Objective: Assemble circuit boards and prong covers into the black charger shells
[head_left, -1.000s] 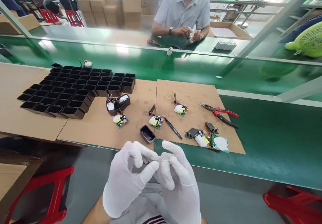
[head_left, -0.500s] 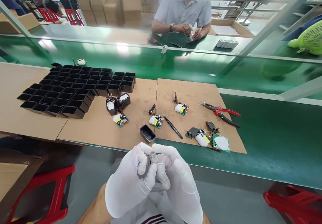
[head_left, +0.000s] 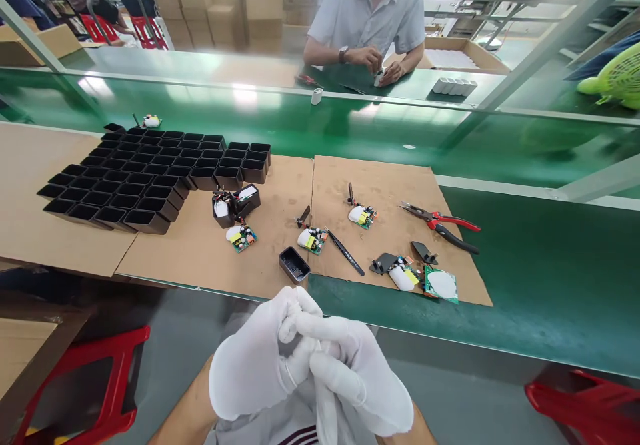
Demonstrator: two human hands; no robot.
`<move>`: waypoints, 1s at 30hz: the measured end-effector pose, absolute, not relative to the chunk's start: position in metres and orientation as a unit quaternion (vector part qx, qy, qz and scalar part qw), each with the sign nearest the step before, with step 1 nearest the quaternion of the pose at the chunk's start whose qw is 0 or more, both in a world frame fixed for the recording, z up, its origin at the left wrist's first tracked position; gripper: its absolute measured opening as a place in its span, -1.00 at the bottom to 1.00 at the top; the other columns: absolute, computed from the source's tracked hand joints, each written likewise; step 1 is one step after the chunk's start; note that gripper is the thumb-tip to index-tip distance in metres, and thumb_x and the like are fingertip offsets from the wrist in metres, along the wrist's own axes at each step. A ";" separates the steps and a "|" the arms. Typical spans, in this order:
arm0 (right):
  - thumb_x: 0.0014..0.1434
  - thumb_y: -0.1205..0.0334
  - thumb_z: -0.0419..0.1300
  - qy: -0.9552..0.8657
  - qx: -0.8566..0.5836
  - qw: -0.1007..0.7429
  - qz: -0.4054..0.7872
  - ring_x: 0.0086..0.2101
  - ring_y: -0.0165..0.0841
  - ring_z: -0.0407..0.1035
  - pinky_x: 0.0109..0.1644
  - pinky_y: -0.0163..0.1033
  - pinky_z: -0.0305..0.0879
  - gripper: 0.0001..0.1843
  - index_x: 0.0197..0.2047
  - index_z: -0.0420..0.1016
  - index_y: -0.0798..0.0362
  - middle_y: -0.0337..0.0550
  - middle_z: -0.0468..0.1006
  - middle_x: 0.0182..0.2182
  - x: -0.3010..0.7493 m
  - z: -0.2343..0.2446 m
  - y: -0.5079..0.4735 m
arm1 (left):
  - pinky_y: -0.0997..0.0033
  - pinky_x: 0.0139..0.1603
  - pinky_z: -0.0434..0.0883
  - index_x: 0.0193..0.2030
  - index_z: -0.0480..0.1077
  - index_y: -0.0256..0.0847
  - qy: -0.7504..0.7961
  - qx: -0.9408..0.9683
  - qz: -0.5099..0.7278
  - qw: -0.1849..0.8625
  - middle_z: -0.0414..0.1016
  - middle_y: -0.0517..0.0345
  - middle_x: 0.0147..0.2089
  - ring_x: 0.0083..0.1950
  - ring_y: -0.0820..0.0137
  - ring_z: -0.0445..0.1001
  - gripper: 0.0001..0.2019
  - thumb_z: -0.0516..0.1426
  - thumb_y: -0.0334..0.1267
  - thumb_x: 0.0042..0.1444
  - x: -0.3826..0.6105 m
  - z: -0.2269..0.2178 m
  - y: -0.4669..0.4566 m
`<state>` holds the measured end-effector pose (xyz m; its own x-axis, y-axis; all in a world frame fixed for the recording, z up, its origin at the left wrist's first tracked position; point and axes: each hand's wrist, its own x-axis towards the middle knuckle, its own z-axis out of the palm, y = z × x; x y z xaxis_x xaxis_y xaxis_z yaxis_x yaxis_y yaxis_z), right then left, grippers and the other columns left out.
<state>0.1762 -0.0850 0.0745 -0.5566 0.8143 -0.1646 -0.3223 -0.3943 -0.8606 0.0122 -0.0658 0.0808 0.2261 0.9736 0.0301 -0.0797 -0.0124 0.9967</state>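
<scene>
Left hand (head_left: 253, 362) and right hand (head_left: 363, 378), gloved, fingers pressed together, anything pinched between hidden, seemingly a glove-adjusting step; one case (head_left: 294, 265), just beyond, on the cardboard's (head_left: 195, 258) near edge, any reach calling for parted hands.

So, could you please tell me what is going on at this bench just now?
A person's white-gloved left hand and right hand meet at the fingers in front of the bench; whether anything is between them is hidden. Nearest them, an open black case lies on cardboard, with tweezers and pliers to its right. Rows of black cases stand further left. Opposite, a co-worker handles a small white piece.
</scene>
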 end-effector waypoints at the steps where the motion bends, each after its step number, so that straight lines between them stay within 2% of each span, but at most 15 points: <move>1: 0.39 -0.10 0.27 -0.419 -0.294 0.387 0.767 -0.41 -0.24 0.59 -0.21 -0.09 0.56 -0.63 0.07 0.70 -0.07 -0.19 0.65 -0.59 0.176 0.074 -0.085 | 0.37 -0.39 0.33 -0.43 0.24 -0.09 0.393 0.559 0.443 0.580 0.36 0.23 -0.39 -0.44 0.42 0.31 -0.75 0.27 -0.36 0.09 0.012 0.082 -0.067; 3: 0.44 -0.09 0.20 -0.413 -0.284 0.442 0.744 -0.28 -0.17 0.62 0.04 0.08 0.52 -0.66 0.01 0.72 -0.12 -0.19 0.68 -0.55 0.173 0.073 -0.084 | 0.39 -0.33 0.33 -0.36 0.22 -0.09 0.371 0.573 0.425 0.595 0.34 0.21 -0.32 -0.37 0.41 0.31 -0.78 0.20 -0.34 0.22 0.013 0.080 -0.068; 5: 0.47 -0.17 0.11 -0.395 -0.277 0.498 0.721 -0.24 -0.16 0.63 0.10 0.10 0.48 -0.58 0.09 0.69 -0.18 -0.19 0.73 -0.43 0.168 0.072 -0.082 | 0.40 -0.26 0.35 -0.34 0.18 -0.09 0.405 0.527 0.481 0.572 0.32 0.20 -0.26 -0.30 0.41 0.32 -0.76 0.17 -0.32 0.31 0.017 0.075 -0.068; 7: 0.45 -0.35 0.00 -0.390 -0.279 0.549 0.685 -0.05 -0.14 0.61 0.18 0.05 0.44 -0.40 0.23 0.62 -0.22 -0.14 0.76 -0.11 0.164 0.070 -0.080 | 0.41 -0.18 0.35 -0.33 0.17 -0.11 0.437 0.450 0.575 0.525 0.32 0.21 -0.22 -0.24 0.41 0.34 -0.73 0.18 -0.28 0.35 0.022 0.069 -0.068; 9: 0.40 -0.48 -0.11 -0.393 -0.293 0.573 0.657 0.26 -0.13 0.42 0.32 0.01 0.34 -0.24 0.32 0.55 -0.24 -0.16 0.61 0.24 0.162 0.067 -0.078 | 0.41 -0.14 0.34 -0.33 0.20 -0.12 0.429 0.367 0.656 0.502 0.32 0.24 -0.25 -0.22 0.41 0.36 -0.71 0.21 -0.22 0.37 0.027 0.065 -0.068; 10: 0.39 -0.51 -0.15 -0.394 -0.299 0.576 0.651 0.37 -0.15 0.28 0.39 -0.01 0.27 -0.20 0.35 0.52 -0.25 -0.22 0.50 0.35 0.161 0.065 -0.077 | 0.40 -0.14 0.33 -0.34 0.21 -0.13 0.404 0.336 0.679 0.513 0.31 0.26 -0.27 -0.23 0.42 0.36 -0.69 0.23 -0.18 0.37 0.029 0.064 -0.068; 12: 0.41 -0.50 -0.18 -0.407 -0.301 0.583 0.636 0.45 -0.19 0.14 0.45 -0.05 0.20 -0.21 0.38 0.47 -0.29 -0.31 0.38 0.43 0.161 0.057 -0.077 | 0.39 -0.17 0.33 -0.37 0.21 -0.14 0.343 0.269 0.695 0.572 0.27 0.28 -0.33 -0.29 0.43 0.34 -0.64 0.23 -0.09 0.38 0.033 0.065 -0.067; 15: 0.49 -0.35 -0.16 -0.434 -0.294 0.596 0.609 0.42 -0.20 0.21 0.46 -0.02 0.24 -0.34 0.45 0.36 -0.32 -0.32 0.39 0.42 0.162 0.042 -0.077 | 0.41 -0.26 0.34 -0.44 0.19 -0.17 0.278 0.174 0.681 0.654 0.19 0.32 -0.41 -0.40 0.48 0.26 -0.56 0.26 -0.03 0.35 0.038 0.067 -0.063; 17: 0.54 -0.20 -0.06 -0.475 -0.330 0.583 0.571 0.41 -0.18 0.24 0.47 0.04 0.23 -0.45 0.47 0.33 -0.31 -0.27 0.39 0.42 0.162 0.035 -0.078 | 0.45 -0.27 0.37 -0.48 0.22 -0.19 0.274 0.132 0.675 0.672 0.20 0.33 -0.42 -0.42 0.51 0.25 -0.53 0.31 -0.03 0.30 0.041 0.069 -0.062; 19: 0.51 -0.02 0.14 -0.544 -0.386 0.565 0.486 0.38 -0.18 0.28 0.45 0.05 0.26 -0.54 0.42 0.38 -0.31 -0.23 0.43 0.39 0.160 0.034 -0.078 | 0.50 -0.24 0.41 -0.49 0.30 -0.20 0.292 0.102 0.668 0.676 0.28 0.33 -0.40 -0.40 0.53 0.29 -0.54 0.36 0.02 0.23 0.044 0.070 -0.061; 21: 0.41 0.20 0.31 -0.615 -0.427 0.557 0.361 0.29 -0.21 0.38 0.35 -0.01 0.36 -0.57 0.30 0.48 -0.27 -0.20 0.52 0.30 0.155 0.038 -0.077 | 0.55 -0.15 0.46 -0.46 0.43 -0.20 0.310 0.041 0.651 0.691 0.42 0.31 -0.34 -0.33 0.55 0.40 -0.58 0.46 0.04 0.07 0.045 0.070 -0.061; 23: 0.33 0.34 0.37 -0.654 -0.448 0.555 0.253 0.15 -0.24 0.48 0.21 -0.05 0.44 -0.59 0.18 0.54 -0.21 -0.19 0.61 0.15 0.148 0.045 -0.073 | 0.60 -0.04 0.49 -0.36 0.56 -0.18 0.317 -0.029 0.632 0.706 0.53 0.28 -0.25 -0.22 0.55 0.52 -0.61 0.55 0.02 -0.09 0.046 0.067 -0.062; 25: 0.31 0.37 0.39 -0.666 -0.476 0.541 0.194 0.01 -0.26 0.51 0.09 -0.08 0.46 -0.66 0.09 0.57 -0.15 -0.19 0.65 0.00 0.141 0.052 -0.068 | 0.61 -0.01 0.51 -0.25 0.63 -0.15 0.324 -0.069 0.614 0.716 0.59 0.27 -0.20 -0.17 0.54 0.57 -0.59 0.58 -0.04 -0.18 0.048 0.062 -0.062; 27: 0.31 0.38 0.38 -0.669 -0.498 0.525 0.166 -0.10 -0.29 0.51 -0.01 -0.11 0.44 -0.73 0.02 0.60 -0.13 -0.22 0.66 -0.12 0.136 0.057 -0.064 | 0.56 0.05 0.52 -0.18 0.66 -0.15 0.331 -0.065 0.604 0.722 0.63 0.23 -0.17 -0.13 0.49 0.61 -0.57 0.58 -0.04 -0.17 0.050 0.058 -0.063; 30: 0.33 0.40 0.35 -0.683 -0.504 0.515 0.122 -0.23 -0.31 0.47 -0.12 -0.13 0.37 -0.81 -0.09 0.58 -0.10 -0.26 0.64 -0.25 0.131 0.060 -0.059 | 0.36 0.36 0.42 -0.07 0.69 -0.15 0.332 -0.048 0.604 0.723 0.68 0.08 -0.01 0.14 0.31 0.61 -0.51 0.53 0.05 -0.10 0.053 0.055 -0.065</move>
<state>0.1314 -0.0589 0.0596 0.0382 0.8138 0.5799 0.5618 0.4624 -0.6860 0.0530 -0.0654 0.0555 0.0491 0.8416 -0.5378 -0.9052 0.2650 0.3321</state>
